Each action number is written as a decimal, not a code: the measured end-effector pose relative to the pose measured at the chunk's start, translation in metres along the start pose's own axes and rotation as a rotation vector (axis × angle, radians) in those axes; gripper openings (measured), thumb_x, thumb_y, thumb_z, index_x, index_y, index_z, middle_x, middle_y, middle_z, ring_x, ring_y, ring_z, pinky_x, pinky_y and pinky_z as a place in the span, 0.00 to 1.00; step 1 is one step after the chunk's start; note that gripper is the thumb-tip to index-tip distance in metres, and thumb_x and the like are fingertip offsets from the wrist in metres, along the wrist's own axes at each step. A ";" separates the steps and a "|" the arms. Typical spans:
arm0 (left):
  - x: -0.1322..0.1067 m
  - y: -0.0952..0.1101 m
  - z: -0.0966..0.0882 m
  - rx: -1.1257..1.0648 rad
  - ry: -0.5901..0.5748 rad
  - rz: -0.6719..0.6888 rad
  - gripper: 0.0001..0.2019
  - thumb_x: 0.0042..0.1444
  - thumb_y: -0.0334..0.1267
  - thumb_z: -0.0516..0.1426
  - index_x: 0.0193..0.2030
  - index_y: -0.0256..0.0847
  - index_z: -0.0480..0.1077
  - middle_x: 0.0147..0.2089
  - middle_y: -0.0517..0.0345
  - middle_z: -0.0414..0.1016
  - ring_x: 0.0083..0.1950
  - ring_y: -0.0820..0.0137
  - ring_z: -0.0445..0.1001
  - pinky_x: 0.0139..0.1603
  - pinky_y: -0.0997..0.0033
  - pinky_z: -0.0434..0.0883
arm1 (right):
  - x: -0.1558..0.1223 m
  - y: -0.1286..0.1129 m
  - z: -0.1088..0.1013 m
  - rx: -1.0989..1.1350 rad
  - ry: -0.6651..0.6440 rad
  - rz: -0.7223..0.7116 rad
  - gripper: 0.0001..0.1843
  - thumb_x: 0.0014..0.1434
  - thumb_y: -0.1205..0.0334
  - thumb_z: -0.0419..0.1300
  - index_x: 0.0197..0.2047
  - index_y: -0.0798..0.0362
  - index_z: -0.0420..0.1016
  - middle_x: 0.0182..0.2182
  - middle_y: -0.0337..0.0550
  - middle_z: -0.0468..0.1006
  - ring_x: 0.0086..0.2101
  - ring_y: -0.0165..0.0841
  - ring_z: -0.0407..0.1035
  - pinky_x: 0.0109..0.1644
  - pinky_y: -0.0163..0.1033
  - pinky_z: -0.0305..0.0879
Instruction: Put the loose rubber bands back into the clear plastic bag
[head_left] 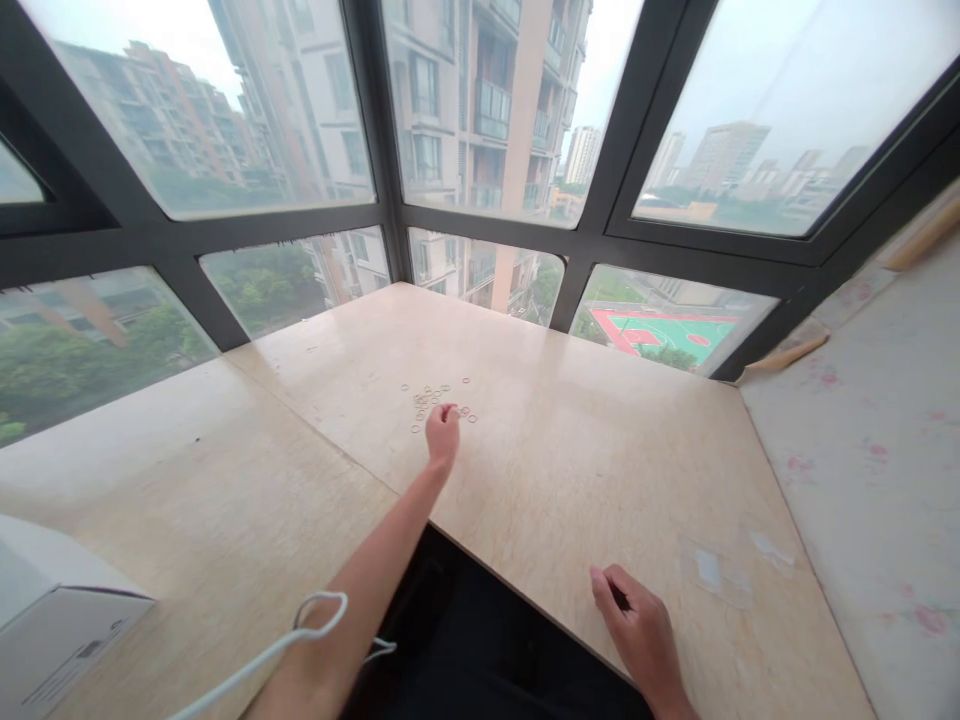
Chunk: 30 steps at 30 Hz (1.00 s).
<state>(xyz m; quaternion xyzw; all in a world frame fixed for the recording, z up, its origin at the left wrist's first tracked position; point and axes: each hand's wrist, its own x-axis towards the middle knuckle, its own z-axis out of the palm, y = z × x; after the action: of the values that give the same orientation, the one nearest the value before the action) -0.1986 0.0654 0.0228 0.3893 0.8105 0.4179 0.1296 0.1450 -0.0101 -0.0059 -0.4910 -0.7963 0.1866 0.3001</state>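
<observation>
Small thin rings, perhaps rubber bands, lie loosely scattered on the beige tabletop. My left hand reaches in at the near side of this cluster, its fingers pinched together; whatever is between the fingertips is too small to make out. To its right lie a few more rings, one reddish ring among them. My right hand rests at the near edge of the tabletop, apart from the rings. Its fingers are curled in loosely toward the thumb, with no object visible in them.
A white box stands at the lower left. Clear plastic packets lie to the right, near the floral wall. A white cord crosses my left forearm. Dark window frames border the tabletop's far side.
</observation>
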 end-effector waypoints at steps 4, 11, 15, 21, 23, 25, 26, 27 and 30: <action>-0.086 0.041 0.074 -0.359 -0.047 -0.024 0.15 0.61 0.40 0.45 0.40 0.38 0.70 0.37 0.50 0.76 0.38 0.68 0.74 0.38 0.69 0.71 | 0.001 0.001 -0.001 0.041 -0.011 0.025 0.24 0.63 0.48 0.48 0.19 0.51 0.59 0.16 0.35 0.60 0.19 0.28 0.56 0.24 0.32 0.53; -0.164 0.069 0.100 -0.498 -0.268 0.189 0.09 0.57 0.41 0.53 0.34 0.43 0.73 0.34 0.51 0.77 0.35 0.66 0.74 0.38 0.65 0.70 | 0.004 -0.002 -0.003 0.094 -0.005 0.020 0.25 0.65 0.52 0.48 0.17 0.52 0.60 0.16 0.35 0.61 0.20 0.28 0.57 0.26 0.32 0.54; -0.163 0.060 0.086 -0.524 -0.399 0.240 0.10 0.58 0.43 0.53 0.36 0.44 0.73 0.36 0.51 0.78 0.37 0.65 0.75 0.39 0.65 0.72 | 0.007 -0.007 -0.005 0.112 0.015 0.038 0.27 0.65 0.52 0.48 0.16 0.53 0.60 0.15 0.36 0.62 0.20 0.27 0.57 0.27 0.32 0.54; -0.163 0.056 0.081 -0.473 -0.493 0.293 0.11 0.58 0.45 0.53 0.38 0.44 0.74 0.39 0.50 0.78 0.40 0.63 0.76 0.41 0.64 0.73 | 0.008 -0.011 -0.007 0.212 0.042 0.083 0.30 0.65 0.51 0.49 0.14 0.53 0.65 0.14 0.37 0.66 0.19 0.28 0.58 0.28 0.33 0.56; -0.163 0.057 0.080 -0.461 -0.490 0.303 0.11 0.58 0.45 0.53 0.38 0.46 0.74 0.39 0.51 0.78 0.39 0.63 0.77 0.40 0.64 0.73 | 0.008 -0.012 -0.007 0.238 0.044 0.095 0.29 0.65 0.52 0.49 0.14 0.53 0.65 0.14 0.37 0.66 0.19 0.28 0.59 0.29 0.33 0.56; -0.163 0.058 0.080 -0.456 -0.485 0.307 0.10 0.58 0.45 0.53 0.38 0.46 0.74 0.39 0.51 0.78 0.39 0.63 0.77 0.40 0.64 0.73 | 0.008 -0.012 -0.008 0.265 0.052 0.117 0.28 0.65 0.53 0.49 0.15 0.54 0.65 0.15 0.37 0.67 0.20 0.28 0.60 0.29 0.34 0.56; -0.163 0.058 0.080 -0.454 -0.485 0.307 0.11 0.58 0.45 0.53 0.38 0.46 0.74 0.39 0.52 0.78 0.40 0.63 0.77 0.40 0.64 0.73 | 0.008 -0.012 -0.008 0.282 0.059 0.134 0.27 0.65 0.54 0.49 0.15 0.54 0.66 0.15 0.37 0.67 0.20 0.28 0.60 0.29 0.33 0.56; -0.163 0.057 0.080 -0.451 -0.485 0.309 0.11 0.58 0.45 0.53 0.39 0.46 0.74 0.39 0.52 0.78 0.40 0.63 0.77 0.40 0.65 0.73 | 0.008 -0.012 -0.009 0.305 0.068 0.153 0.26 0.65 0.54 0.49 0.17 0.54 0.66 0.16 0.37 0.67 0.20 0.28 0.61 0.28 0.33 0.55; -0.162 0.056 0.081 -0.437 -0.486 0.316 0.11 0.58 0.44 0.53 0.39 0.45 0.74 0.40 0.52 0.78 0.41 0.63 0.77 0.41 0.64 0.73 | 0.009 -0.010 -0.010 0.396 0.092 0.200 0.21 0.64 0.55 0.50 0.21 0.54 0.66 0.18 0.35 0.65 0.21 0.27 0.60 0.27 0.32 0.54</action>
<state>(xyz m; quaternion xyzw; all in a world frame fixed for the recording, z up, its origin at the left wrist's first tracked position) -0.0185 0.0117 -0.0026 0.5610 0.5773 0.4914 0.3324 0.1418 -0.0070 0.0104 -0.5071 -0.6769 0.3458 0.4064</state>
